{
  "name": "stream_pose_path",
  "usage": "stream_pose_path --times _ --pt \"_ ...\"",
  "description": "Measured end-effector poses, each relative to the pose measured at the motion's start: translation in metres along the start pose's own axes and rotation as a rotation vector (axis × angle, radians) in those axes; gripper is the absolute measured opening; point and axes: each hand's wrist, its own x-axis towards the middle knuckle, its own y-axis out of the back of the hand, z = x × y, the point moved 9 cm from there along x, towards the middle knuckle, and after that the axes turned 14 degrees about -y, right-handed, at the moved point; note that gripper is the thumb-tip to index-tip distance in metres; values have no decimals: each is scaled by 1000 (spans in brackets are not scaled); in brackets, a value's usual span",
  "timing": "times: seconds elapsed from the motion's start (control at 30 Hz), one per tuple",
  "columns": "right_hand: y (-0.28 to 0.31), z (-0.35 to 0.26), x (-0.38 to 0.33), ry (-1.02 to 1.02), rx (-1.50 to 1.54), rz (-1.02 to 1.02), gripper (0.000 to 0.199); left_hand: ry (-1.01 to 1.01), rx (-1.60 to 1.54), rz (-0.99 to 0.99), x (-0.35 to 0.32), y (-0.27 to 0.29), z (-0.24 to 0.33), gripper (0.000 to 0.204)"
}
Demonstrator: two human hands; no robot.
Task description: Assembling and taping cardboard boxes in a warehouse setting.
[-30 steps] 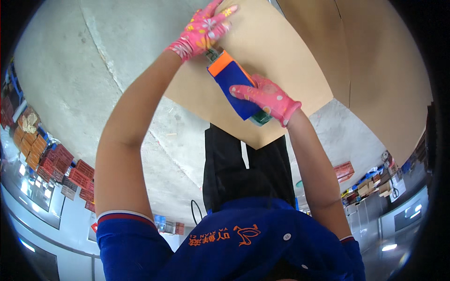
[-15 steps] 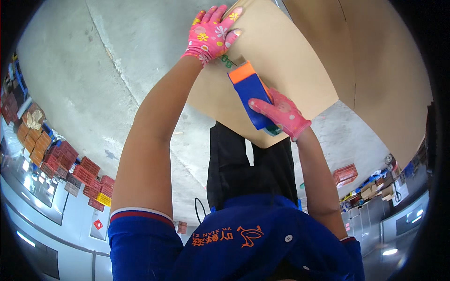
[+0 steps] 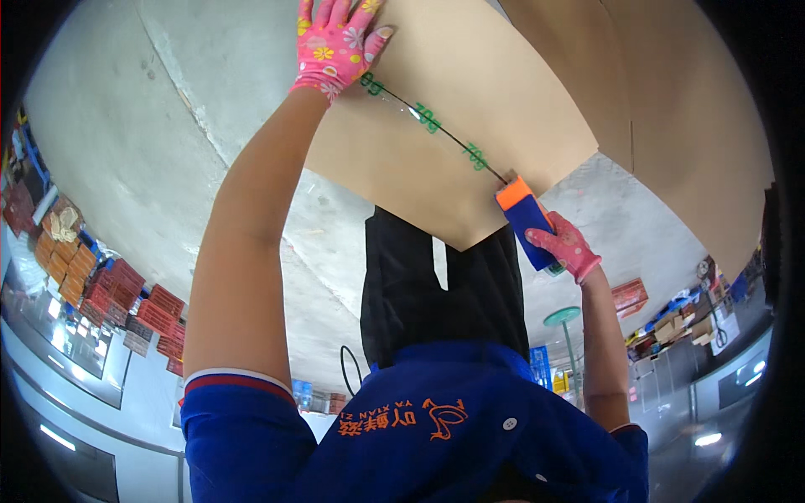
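A large brown cardboard box (image 3: 495,92) lies before me, with a dark seam running across its upper face. Pressed flat on its far left part is my left hand (image 3: 335,52), in a pink flowered glove, fingers spread and partly cut off by the top edge of the view. My right hand (image 3: 568,246), gloved in pink too, grips a blue and orange tape dispenser (image 3: 530,222) at the near right edge of the box. Between the two hands, clear packing tape (image 3: 426,117) with green print lies along the seam, reaching up to the dispenser's orange end.
More brown cardboard (image 3: 679,126) stands on the right. Grey concrete floor (image 3: 109,142) surrounds the box. Red plastic crates (image 3: 159,310) are stacked at the left rim, and another red crate (image 3: 629,297) sits at right. A green round-topped stand (image 3: 562,317) is beside my right forearm.
My right hand has drawn the tape dispenser rightward and nearer along the seam, leaving a longer tape strip behind it. My left hand appears farther left and higher in view, still flat on the box.
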Motion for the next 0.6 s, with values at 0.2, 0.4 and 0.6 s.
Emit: stream_pose_path --times 0.2,0.4,0.6 --pt "0 -14 3 17 5 72 63 103 167 88 -12 2 12 53" --pt "3 -15 -4 15 4 76 61 89 -85 -35 -42 -25 105 71" --pt "3 -13 3 -24 -4 99 76 25 -316 -174 -68 -60 222 74"
